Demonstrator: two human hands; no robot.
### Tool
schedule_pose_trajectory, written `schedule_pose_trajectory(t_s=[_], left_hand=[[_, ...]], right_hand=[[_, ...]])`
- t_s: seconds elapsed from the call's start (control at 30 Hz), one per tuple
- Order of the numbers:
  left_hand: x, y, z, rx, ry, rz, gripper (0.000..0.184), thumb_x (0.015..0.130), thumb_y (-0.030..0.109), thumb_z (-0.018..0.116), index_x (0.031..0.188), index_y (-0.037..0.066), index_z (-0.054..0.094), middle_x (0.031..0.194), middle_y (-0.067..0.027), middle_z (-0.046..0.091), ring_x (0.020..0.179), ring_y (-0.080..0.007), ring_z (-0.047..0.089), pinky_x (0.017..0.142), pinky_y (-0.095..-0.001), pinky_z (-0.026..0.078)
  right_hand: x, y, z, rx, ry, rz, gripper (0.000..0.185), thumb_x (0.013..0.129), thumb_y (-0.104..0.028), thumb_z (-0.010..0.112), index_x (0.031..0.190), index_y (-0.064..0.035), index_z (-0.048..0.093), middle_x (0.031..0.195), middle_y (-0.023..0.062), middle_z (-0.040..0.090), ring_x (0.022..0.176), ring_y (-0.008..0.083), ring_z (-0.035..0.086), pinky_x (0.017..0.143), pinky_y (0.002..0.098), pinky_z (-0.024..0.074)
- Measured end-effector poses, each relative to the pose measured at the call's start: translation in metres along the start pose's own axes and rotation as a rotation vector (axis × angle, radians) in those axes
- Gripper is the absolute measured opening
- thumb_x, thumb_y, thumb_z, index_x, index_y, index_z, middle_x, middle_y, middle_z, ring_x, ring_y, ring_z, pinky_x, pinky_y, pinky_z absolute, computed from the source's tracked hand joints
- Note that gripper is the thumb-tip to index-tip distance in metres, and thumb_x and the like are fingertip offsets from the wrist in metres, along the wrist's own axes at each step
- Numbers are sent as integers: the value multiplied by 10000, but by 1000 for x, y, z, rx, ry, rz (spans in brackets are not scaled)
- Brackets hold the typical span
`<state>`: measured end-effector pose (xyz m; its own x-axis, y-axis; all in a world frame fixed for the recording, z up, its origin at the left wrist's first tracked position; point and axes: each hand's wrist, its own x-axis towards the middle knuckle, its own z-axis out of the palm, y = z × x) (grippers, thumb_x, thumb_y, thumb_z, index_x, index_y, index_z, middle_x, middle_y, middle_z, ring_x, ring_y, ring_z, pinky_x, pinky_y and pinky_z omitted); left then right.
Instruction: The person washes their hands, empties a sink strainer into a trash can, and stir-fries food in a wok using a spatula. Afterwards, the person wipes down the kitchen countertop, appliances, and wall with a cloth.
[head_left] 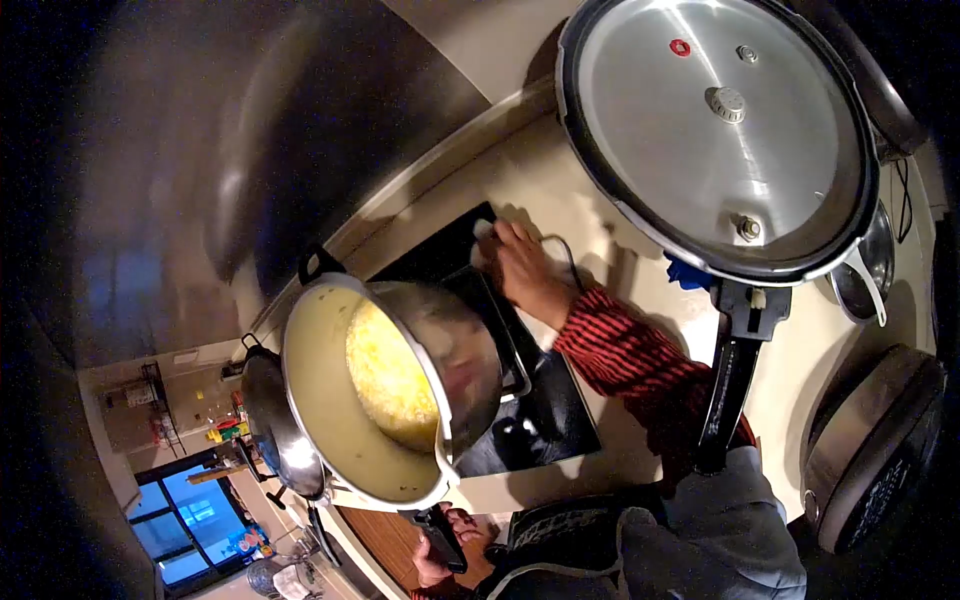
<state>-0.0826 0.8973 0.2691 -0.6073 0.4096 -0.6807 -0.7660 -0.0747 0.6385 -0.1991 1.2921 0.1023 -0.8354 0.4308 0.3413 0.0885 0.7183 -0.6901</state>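
I have the pot (440, 350) left of centre, over the cooktop (535, 425), its mouth toward the left of my view and yellow food (388, 368) inside; I can't tell whether its base touches the cooktop. My left hand (440, 560) is closed around its black handle (440, 537) at the bottom. My right hand (520, 262) is at the cooktop's far edge, its fingers close together and bent at a small pale thing (484, 232); blur keeps me from telling whether they pinch it. A cord (567, 255) curves just beside that hand. The big lid (720, 130) shows its inner face at upper right, its handle pointing down across my striped sleeve (630, 350). A covered pan (275, 425) is left of the pot, and a round pan (870, 450) is at far right.
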Motion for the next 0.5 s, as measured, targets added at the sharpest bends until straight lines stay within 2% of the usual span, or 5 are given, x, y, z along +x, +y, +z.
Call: schedule_pose_trajectory(t_s=[0.1,0.27,0.3,0.4,0.5], left_hand=[[7,5,5,-196,110,42,658,736,488,488,1157,-7,387,1026,-184,497,911,-324,495,752,-460,423],[11,-3,6,39,328,78,701,638,539,591,1063,1,439,888,-123,505,798,-219,516,661,-303,451],[13,-16,-27,-38,299,55,691,670,529,557,1105,10,420,950,-140,510,839,-254,517,694,-372,442],[27,-9,4,-11,134,180,691,707,532,541,1184,67,355,928,-128,511,829,-235,505,682,-349,429],[28,-4,3,-18,58,88,691,674,505,602,1165,75,375,982,-80,487,895,-195,473,722,-328,396]], right_hand=[[52,-5,8,-14,162,-66,291,695,-87,516,984,-64,510,981,137,431,946,292,398,818,370,352],[121,-26,80,152,-554,-584,228,692,-163,565,909,-98,593,912,87,561,909,229,497,789,345,409],[113,-11,88,149,-130,-691,264,694,-224,583,923,-93,598,896,93,587,861,223,541,741,338,444],[116,-33,20,110,-690,-425,306,701,-263,582,958,-97,591,927,101,583,907,243,532,785,357,423],[101,-9,12,268,-650,-32,310,712,-283,559,954,-92,588,1040,95,540,1007,264,471,863,380,368]])
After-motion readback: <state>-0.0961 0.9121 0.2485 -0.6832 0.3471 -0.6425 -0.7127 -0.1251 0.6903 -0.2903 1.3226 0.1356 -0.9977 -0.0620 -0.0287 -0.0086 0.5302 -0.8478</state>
